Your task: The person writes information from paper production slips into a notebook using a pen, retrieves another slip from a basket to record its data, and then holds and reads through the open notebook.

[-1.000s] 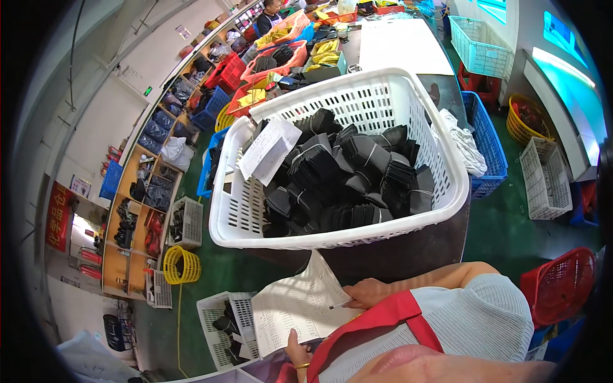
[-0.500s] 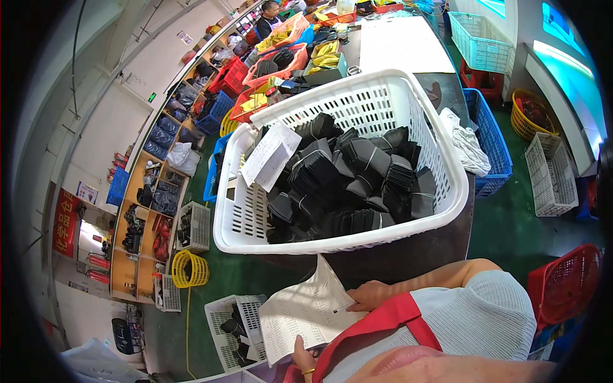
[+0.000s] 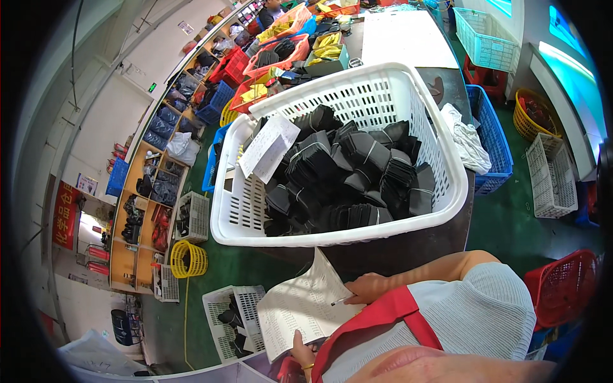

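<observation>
An open notebook [image 3: 300,313] with handwritten pages sits low in front of me, one leaf standing up at its far edge. My left hand [image 3: 302,351] grips the near edge, thumb on top of the page; its other fingers are mostly hidden underneath. A pen [image 3: 340,300] is pinched in my right hand [image 3: 365,288], its tip over the right part of the page. Beyond the notebook stands a large white plastic basket [image 3: 319,240] on a dark table. Bundled stacks of black flat pieces [image 3: 364,159] fill it, and a written paper sheet [image 3: 269,148] lies over its left side.
A blue crate [image 3: 495,143] with a white cloth [image 3: 463,137] is right of the table. On the floor are a white crate [image 3: 217,319] with black pieces, a yellow basket [image 3: 189,258] and a red basket [image 3: 559,290]. Shelving runs along the left; a person sits far back.
The whole view has shifted slightly. My right hand and the pen have moved a little farther up the page, and the pen is tilted more. My left hand keeps its hold on the notebook.
</observation>
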